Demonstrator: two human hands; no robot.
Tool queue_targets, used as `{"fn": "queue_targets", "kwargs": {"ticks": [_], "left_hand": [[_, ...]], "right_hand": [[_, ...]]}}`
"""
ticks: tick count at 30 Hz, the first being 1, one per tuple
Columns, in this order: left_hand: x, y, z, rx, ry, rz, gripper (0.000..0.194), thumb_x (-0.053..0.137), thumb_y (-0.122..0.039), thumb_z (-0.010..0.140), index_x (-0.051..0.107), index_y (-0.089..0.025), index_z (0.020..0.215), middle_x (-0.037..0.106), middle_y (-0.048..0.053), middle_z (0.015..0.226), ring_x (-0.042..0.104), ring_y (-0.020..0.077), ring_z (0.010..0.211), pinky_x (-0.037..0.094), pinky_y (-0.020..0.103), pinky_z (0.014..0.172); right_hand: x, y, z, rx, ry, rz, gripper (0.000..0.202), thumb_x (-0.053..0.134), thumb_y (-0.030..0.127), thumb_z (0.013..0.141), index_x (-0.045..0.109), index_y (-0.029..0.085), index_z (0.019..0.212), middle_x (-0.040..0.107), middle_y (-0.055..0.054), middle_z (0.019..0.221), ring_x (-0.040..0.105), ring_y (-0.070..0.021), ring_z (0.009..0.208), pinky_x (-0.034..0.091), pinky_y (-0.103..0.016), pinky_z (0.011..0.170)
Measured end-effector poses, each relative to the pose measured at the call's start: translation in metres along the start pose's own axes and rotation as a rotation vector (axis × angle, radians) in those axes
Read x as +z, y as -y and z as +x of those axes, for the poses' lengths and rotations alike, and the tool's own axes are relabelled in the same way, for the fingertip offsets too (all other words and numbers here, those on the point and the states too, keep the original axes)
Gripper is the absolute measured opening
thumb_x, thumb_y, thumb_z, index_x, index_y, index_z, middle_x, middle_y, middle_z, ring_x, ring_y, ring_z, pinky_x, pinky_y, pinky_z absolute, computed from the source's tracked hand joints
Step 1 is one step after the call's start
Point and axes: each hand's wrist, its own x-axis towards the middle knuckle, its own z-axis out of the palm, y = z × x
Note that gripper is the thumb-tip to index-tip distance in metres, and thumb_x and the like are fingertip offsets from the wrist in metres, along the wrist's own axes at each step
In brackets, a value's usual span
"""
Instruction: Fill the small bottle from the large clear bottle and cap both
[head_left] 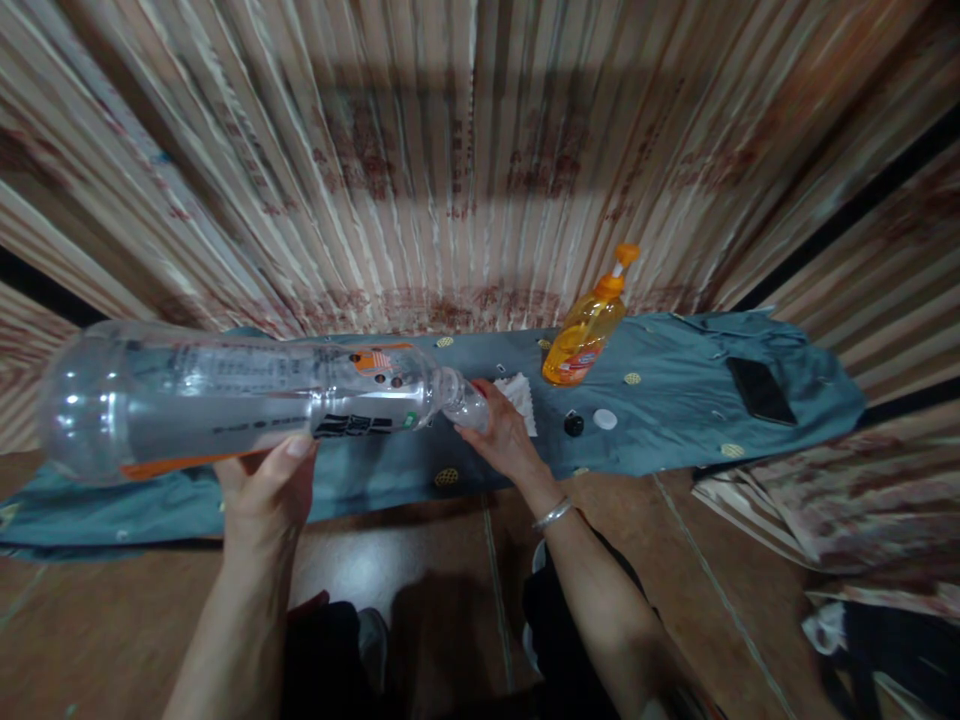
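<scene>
A large clear plastic bottle (pixel 247 390) with an orange and black printed label lies nearly level in the air, its neck pointing right. My left hand (pixel 274 480) grips it from below around the middle, thumb on the near side. My right hand (pixel 499 435) is closed around a small clear plastic bottle (pixel 466 405), whose end meets the neck of the large one. Whether the two mouths are joined or only touching, I cannot tell. Just behind my right hand, a white piece of paper or cloth (pixel 519 397) with a jagged edge lies on the green cloth.
A narrow table with a green pineapple-print cloth (pixel 652 430) runs across. On it stand or lie an orange pump bottle (pixel 585 335), a black cap (pixel 574 424), a white cap (pixel 604 419) and a black phone (pixel 760 390). Striped curtains (pixel 450 180) hang behind. A dark bag (pixel 892 650) rests lower right.
</scene>
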Motion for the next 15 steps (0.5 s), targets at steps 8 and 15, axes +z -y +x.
{"fn": "queue_targets", "kwargs": {"ticks": [8,15], "left_hand": [[0.0030,0.0019,0.0017,0.028,0.011,-0.002,0.066,0.086,-0.021,0.048,0.066,-0.032,0.110,0.070,-0.003,0.079,0.063,0.0133,0.062,0.053,0.026,0.057],[0.0022,0.0012,0.0041,0.017,0.028,-0.003,0.042,0.087,-0.022,0.049,0.069,-0.027,0.086,0.065,-0.006,0.066,0.061,0.0123,0.059,0.054,0.027,0.061]], "right_hand": [[-0.0015,-0.0004,0.0001,0.019,0.002,0.019,0.064,0.073,0.020,0.072,0.047,0.019,0.130,0.061,-0.013,0.126,0.059,-0.0290,0.118,0.048,-0.047,0.103],[-0.0019,-0.0006,-0.0003,0.014,-0.010,0.033,0.063,0.073,0.020,0.072,0.047,0.018,0.130,0.061,-0.012,0.126,0.060,-0.0284,0.117,0.048,-0.046,0.103]]}}
